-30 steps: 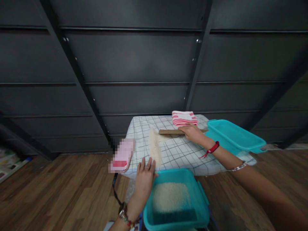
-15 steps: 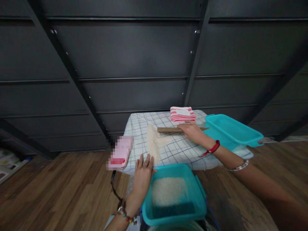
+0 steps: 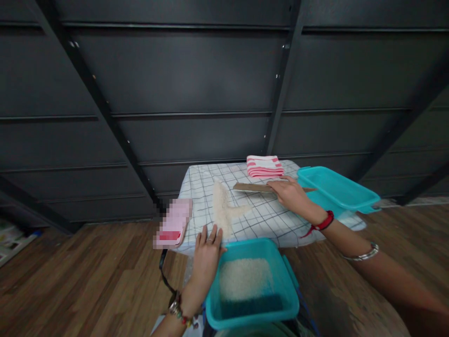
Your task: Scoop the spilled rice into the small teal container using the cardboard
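Observation:
My right hand (image 3: pixel 290 194) grips a flat wooden strip (image 3: pixel 249 187) above the right half of the checked cloth (image 3: pixel 201 180). One end of the strip points left, towards a band of rice grains (image 3: pixel 220 206) with a branch running to the right. Resting at the cloth's front edge, my left hand (image 3: pixel 206 257) is open, fingers stretched out at the near end of the rice. Its thumb side lies at the corner of a teal plastic tub (image 3: pixel 211 306), which has a heap of rice (image 3: pixel 245 278) inside.
A second teal tub (image 3: pixel 354 199) stands at the table's right end. Behind the strip lies a folded pink-and-white towel (image 3: pixel 264 167). A pink phone-like object (image 3: pixel 173 224), partly blurred out, sits at the left edge. Dark metal panels (image 3: pixel 196 70) rise behind the table.
My right hand has shifted right with the wooden strip, away from the band of rice, and the strip now looks tilted. The left hand stays in place.

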### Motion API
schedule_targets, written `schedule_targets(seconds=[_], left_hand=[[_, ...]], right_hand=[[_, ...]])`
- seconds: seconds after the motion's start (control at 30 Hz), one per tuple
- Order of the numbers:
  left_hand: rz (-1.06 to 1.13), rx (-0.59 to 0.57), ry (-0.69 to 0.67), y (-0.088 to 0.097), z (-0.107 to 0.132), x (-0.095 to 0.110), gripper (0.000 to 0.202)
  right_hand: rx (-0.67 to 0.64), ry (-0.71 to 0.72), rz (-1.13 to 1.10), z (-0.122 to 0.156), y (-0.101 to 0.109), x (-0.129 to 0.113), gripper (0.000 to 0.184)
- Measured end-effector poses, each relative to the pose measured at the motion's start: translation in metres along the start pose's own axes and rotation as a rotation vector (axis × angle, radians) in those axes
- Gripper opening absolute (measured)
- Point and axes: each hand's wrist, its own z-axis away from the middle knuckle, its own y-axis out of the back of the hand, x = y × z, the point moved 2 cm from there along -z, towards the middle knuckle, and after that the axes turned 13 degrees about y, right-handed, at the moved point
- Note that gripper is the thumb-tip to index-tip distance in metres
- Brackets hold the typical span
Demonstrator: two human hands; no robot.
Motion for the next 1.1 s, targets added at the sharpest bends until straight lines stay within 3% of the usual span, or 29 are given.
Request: schedule_targets(seconds=[0.17,0.37,0.5,0.7,0.93,1.1], left_hand=[[-0.012,-0.020,-0.006,0.001,0.000,0.000,0.045],[-0.026,-0.026,0.003,0.006,0.000,0.003,0.045],[-0.053,-0.035,0.004,0.008,0.000,0.004,0.045],[-0.058,-0.019,-0.002,0.008,0.000,0.003,0.045],[-0.022,-0.015,-0.004,0.005,0.000,0.002,0.046],[-0.029,0.002,-0.009,0.005,0.000,0.002,0.046]], right_hand=[[-0.127,0.023,0.003,-0.008,-0.002,-0.017,0.038],[-0.069,0.154,-0.025,0.007,0.011,-0.040,0.041],[-0.008,0.109,-0.006,0.012,0.018,-0.037,0.039],[-0.081,0.047,0.053,0.016,0.015,-0.036,0.037],[0.185,0.251,0.074,0.031,0.021,-0.065,0.035],[0.197,0.173,0.130,0.022,0.025,-0.046,0.036]])
